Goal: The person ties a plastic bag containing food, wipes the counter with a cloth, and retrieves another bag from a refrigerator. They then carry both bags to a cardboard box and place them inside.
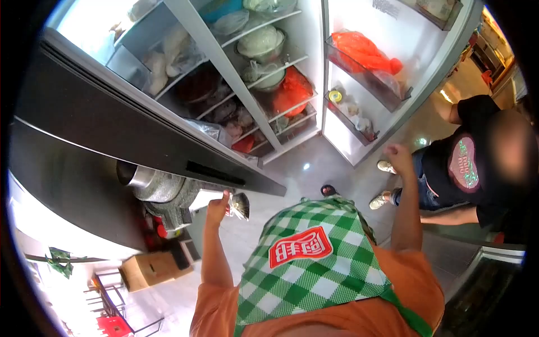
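My left hand (217, 209) is closed around the end of a small clear plastic bag (240, 206) with something dark inside. It is held out in front of a dark fridge panel (140, 123). On the other side, my right hand (398, 159) is raised with its fingers curled in, and nothing shows in it. That hand is below the opened fridge door (387, 56), apart from it. Ahead, the lit fridge shelves (264, 36) carry covered bowls, clear bags and a red plastic bag (293, 92).
Another person in a black T-shirt (443, 151) stands close on my right. Door racks hold an orange-red bag (362, 51) and a yellow-lidded jar (335, 96). To the left are a stone grinder-like object (165, 194), a cardboard box (150, 269) and a red stool (114, 324).
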The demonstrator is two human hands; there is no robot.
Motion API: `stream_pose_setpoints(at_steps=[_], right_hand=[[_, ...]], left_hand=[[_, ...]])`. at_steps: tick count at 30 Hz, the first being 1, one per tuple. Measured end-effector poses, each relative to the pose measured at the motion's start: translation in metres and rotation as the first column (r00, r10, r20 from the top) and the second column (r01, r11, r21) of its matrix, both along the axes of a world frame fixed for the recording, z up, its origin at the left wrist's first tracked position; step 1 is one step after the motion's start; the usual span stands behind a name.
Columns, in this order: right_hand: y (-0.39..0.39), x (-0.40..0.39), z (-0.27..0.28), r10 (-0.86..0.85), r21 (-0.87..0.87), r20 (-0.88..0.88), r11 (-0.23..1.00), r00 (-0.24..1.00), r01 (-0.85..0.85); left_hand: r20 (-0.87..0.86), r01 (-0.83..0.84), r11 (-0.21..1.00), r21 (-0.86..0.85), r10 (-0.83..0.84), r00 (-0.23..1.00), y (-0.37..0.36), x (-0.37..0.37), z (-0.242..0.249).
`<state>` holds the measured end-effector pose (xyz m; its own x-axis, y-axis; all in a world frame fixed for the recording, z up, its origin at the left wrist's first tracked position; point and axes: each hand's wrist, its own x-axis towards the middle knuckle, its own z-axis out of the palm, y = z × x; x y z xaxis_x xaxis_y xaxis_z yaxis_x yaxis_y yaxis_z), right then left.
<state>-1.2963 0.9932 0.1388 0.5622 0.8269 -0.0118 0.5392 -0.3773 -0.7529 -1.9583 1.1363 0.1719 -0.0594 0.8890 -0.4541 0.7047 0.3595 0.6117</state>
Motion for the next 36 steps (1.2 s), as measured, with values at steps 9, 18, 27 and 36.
stream_pose_setpoints(at_steps=[9,18,27,36], right_hand=[[0.039,-0.096,0.019,0.293,-0.059,-0.09,0.953,0.952,-0.299],[0.143,-0.292,0.175,0.888,0.389,0.152,0.349,0.433,-0.853],[0.2,-0.362,0.17,0.939,0.43,0.022,0.302,0.344,-0.851],[0.27,-0.323,0.138,0.858,0.535,-0.222,0.504,0.463,-0.678]], left_hand=[[-0.033,0.0,0.998,0.063,0.002,0.999,0.001,0.002,-0.002],[-0.057,-0.051,0.997,0.053,0.054,0.997,-0.065,-0.012,-0.021],[-0.104,-0.225,0.973,0.054,0.229,0.968,-0.148,-0.004,-0.031],[-0.036,-0.336,0.942,0.012,0.336,0.941,-0.175,-0.01,-0.048]])
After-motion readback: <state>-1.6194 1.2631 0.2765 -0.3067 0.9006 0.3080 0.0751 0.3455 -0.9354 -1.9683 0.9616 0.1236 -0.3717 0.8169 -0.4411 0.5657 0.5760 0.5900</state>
